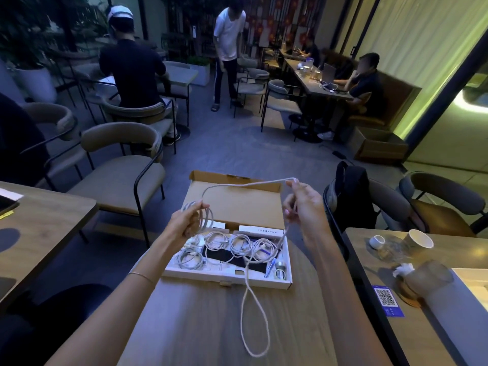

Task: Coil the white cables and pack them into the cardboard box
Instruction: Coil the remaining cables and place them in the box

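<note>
White cable [239, 184] runs between our two raised hands above the cardboard box [232, 207]. Our left hand [186, 220] grips several finished loops of it, fingers curled round the bundle. Our right hand [303, 202] pinches the strand between thumb and fingertips, held higher and to the right. From there the cable drops across the box's near right corner and trails in a long loop onto the wooden table [184, 326] close to us. Inside the open box lie coiled cables [232, 247] in a row, beside a white packet [261, 230] with print too small for us to read. A blue QR-code card [387, 301] sits on the neighbouring table to the right.
</note>
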The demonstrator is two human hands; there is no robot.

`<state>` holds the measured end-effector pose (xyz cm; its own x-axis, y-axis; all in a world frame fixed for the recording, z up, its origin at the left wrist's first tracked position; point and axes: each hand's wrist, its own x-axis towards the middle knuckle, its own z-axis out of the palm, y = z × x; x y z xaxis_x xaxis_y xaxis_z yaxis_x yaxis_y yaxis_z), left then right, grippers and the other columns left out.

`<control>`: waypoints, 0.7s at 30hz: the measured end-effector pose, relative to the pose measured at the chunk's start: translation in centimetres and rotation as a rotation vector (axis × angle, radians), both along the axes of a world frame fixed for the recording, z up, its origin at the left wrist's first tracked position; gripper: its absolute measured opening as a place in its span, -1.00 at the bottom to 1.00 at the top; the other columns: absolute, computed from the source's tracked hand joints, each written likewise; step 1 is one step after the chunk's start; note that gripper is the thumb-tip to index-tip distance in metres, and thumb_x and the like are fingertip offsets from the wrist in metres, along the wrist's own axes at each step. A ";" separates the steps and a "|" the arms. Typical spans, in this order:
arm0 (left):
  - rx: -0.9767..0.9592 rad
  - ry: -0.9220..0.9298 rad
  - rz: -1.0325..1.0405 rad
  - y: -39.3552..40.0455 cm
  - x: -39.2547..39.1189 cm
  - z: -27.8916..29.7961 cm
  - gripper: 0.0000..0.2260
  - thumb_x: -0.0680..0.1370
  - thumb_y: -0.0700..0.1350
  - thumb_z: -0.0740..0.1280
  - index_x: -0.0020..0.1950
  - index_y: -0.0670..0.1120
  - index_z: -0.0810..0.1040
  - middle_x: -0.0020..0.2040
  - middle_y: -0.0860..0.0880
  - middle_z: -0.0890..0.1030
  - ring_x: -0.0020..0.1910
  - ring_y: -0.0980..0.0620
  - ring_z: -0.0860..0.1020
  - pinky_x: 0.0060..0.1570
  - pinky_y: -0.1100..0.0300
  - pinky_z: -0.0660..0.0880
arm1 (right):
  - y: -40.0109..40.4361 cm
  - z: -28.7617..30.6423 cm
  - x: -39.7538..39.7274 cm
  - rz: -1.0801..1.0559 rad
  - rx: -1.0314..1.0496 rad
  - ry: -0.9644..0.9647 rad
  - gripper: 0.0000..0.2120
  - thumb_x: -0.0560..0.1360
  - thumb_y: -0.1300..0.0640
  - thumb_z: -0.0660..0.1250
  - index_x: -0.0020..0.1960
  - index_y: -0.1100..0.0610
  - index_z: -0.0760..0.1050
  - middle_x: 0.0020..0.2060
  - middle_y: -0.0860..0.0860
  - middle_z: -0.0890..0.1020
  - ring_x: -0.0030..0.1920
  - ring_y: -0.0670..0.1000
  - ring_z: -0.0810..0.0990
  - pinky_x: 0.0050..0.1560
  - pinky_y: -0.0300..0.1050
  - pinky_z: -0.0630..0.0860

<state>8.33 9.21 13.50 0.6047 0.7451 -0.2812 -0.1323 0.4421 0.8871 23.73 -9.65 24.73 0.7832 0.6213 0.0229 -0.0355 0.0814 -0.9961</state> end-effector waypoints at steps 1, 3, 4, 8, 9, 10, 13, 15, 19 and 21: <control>0.011 0.000 -0.099 -0.3 -0.2 0.3 -0.77 0.57 -0.05 0.25 -0.23 -0.07 0.61 -0.61 0.13 0.20 -0.67 0.21 0.11 -0.69 0.39 0.03 | 0.0 -0.6 0.8 -0.045 -0.082 -0.049 -0.79 0.64 0.09 0.10 0.06 0.21 0.41 -0.63 -0.02 0.47 -0.60 -0.13 0.40 -0.59 -0.30 0.38; 0.054 0.032 -0.272 -0.9 -0.6 1.0 -0.73 0.60 -0.06 0.19 -0.25 -0.07 0.56 -0.60 0.12 0.19 -0.67 0.21 0.10 -0.65 0.36 -0.02 | 0.0 -1.6 2.0 -0.157 -0.283 -0.227 -0.79 0.64 0.15 0.10 0.11 0.27 0.41 -0.38 0.07 0.61 -0.30 -0.01 0.60 -0.23 -0.18 0.59; 0.089 0.059 -0.338 -1.1 -0.6 1.3 -0.73 0.61 -0.06 0.18 -0.23 -0.08 0.54 -0.58 0.11 0.17 -0.65 0.20 0.09 -0.62 0.33 -0.04 | 0.0 -2.0 2.4 -0.209 -0.425 -0.353 -0.78 0.62 0.18 0.11 0.17 0.29 0.40 -0.15 0.18 0.63 -0.06 0.10 0.60 0.04 -0.05 0.55; 0.173 0.113 -0.533 -1.9 -0.2 2.3 -0.78 0.53 0.02 0.26 -0.25 -0.05 0.54 -0.54 0.08 0.14 -0.61 0.17 0.07 -0.64 0.37 0.04 | 0.2 -3.0 1.1 -0.317 -0.781 -0.768 -0.42 0.56 0.28 0.18 0.51 0.28 0.03 0.44 0.25 0.23 0.47 0.23 0.11 0.45 -0.01 0.06; 0.182 0.113 -0.569 -2.1 0.1 2.6 -0.78 0.51 0.05 0.27 -0.26 -0.05 0.52 -0.54 0.08 0.15 -0.61 0.17 0.07 -0.65 0.38 0.05 | 0.5 -3.2 0.5 -0.291 -0.721 -0.850 -0.43 0.55 0.30 0.19 0.51 0.25 0.08 0.46 0.22 0.23 0.50 0.20 0.07 0.47 -0.06 0.01; 0.186 0.113 -0.598 -2.4 0.3 2.9 -0.76 0.51 0.08 0.27 -0.26 -0.05 0.51 -0.53 0.08 0.15 -0.60 0.16 0.06 -0.64 0.37 0.05 | 0.8 -3.4 0.0 -0.219 -0.628 -0.919 -0.49 0.54 0.31 0.19 0.48 0.22 0.19 0.45 0.19 0.27 0.51 0.16 0.08 0.48 -0.10 -0.01; 0.110 0.022 -0.715 -3.1 0.9 3.8 -0.64 0.58 0.15 0.14 -0.28 -0.06 0.42 -0.55 0.08 0.15 -0.59 0.14 0.05 -0.58 0.28 -0.02 | 1.8 -4.5 -2.1 0.134 -0.339 -0.888 -0.72 0.57 0.25 0.22 0.25 0.18 0.52 0.26 0.10 0.53 0.36 -0.03 0.35 0.41 -0.18 0.17; -0.055 -0.110 -0.800 -3.3 1.3 4.2 -0.62 0.61 0.10 0.05 -0.29 -0.09 0.39 -0.59 0.08 0.17 -0.64 0.15 0.09 -0.61 0.29 0.02 | 2.4 -5.4 -3.1 0.220 -0.225 -0.774 -0.80 0.58 0.17 0.24 0.11 0.15 0.60 0.06 0.03 0.65 0.11 -0.12 0.54 0.19 -0.19 0.44; -0.394 -0.446 -0.957 -3.1 1.5 4.8 -0.66 0.62 -0.03 0.00 -0.22 -0.15 0.41 -0.54 0.02 0.21 -0.62 0.11 0.17 -0.60 0.32 0.13 | 3.4 -6.5 -3.9 0.167 -0.110 -0.477 -0.63 0.62 0.04 0.17 -0.26 0.17 0.55 -0.46 -0.01 0.45 -0.41 -0.08 0.37 -0.34 -0.12 0.32; -0.463 -0.585 -0.951 -2.8 1.3 5.1 -0.68 0.63 -0.04 0.01 -0.18 -0.17 0.41 -0.51 0.02 0.24 -0.59 0.10 0.21 -0.57 0.29 0.20 | 3.5 -6.7 -3.9 0.130 -0.056 -0.300 -0.56 0.62 0.02 0.14 -0.35 0.21 0.48 -0.54 -0.05 0.37 -0.51 -0.10 0.30 -0.45 -0.19 0.26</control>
